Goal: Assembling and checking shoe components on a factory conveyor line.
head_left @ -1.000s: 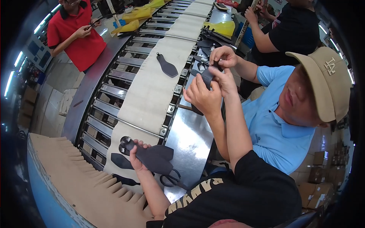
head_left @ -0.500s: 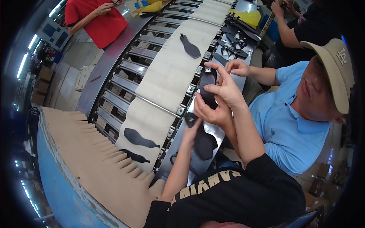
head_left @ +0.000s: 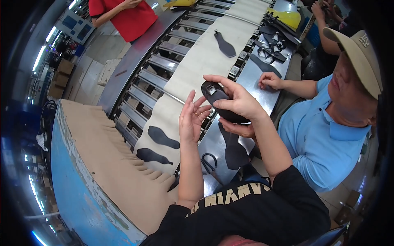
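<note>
Black leathery piece (head_left: 233, 116) above the metal desk (head_left: 264, 100), pinched in right grip (head_left: 244, 100); left grip (head_left: 190, 119) spread just beside. Probably light, bendy, slick: hold by the body, clear of its shiny fitting (head_left: 212, 90).

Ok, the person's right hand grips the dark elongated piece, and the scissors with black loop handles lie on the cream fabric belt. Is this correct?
Not quite: the head view shows the scissors on the shiny metal table beside the belt. The right hand grips the piece.
</note>
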`<state>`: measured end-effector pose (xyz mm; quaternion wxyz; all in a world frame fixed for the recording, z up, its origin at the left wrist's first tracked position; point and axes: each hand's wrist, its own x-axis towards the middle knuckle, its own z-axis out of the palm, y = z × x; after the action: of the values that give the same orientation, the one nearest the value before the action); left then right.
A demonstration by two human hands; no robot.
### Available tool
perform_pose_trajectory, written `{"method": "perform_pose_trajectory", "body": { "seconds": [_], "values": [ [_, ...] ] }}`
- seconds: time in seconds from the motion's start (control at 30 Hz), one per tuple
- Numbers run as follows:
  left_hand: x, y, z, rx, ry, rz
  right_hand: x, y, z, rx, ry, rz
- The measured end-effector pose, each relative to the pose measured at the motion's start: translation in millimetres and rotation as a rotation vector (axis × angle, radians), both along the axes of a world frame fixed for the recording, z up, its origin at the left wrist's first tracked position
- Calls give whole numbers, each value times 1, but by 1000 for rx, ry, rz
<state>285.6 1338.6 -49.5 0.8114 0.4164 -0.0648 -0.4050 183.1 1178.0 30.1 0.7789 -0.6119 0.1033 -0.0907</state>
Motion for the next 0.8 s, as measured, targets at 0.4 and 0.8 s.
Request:
{"method": "perform_pose_trajectory", "body": {
  "seconds": [0.4,0.8],
  "values": [
    [11,24,-39,115,-52,-100,9,19,-78,-132,337,12],
    [-2,24,-75,193,137,-37,-28,65,-104,-1020,166,-388]
  ]
}}
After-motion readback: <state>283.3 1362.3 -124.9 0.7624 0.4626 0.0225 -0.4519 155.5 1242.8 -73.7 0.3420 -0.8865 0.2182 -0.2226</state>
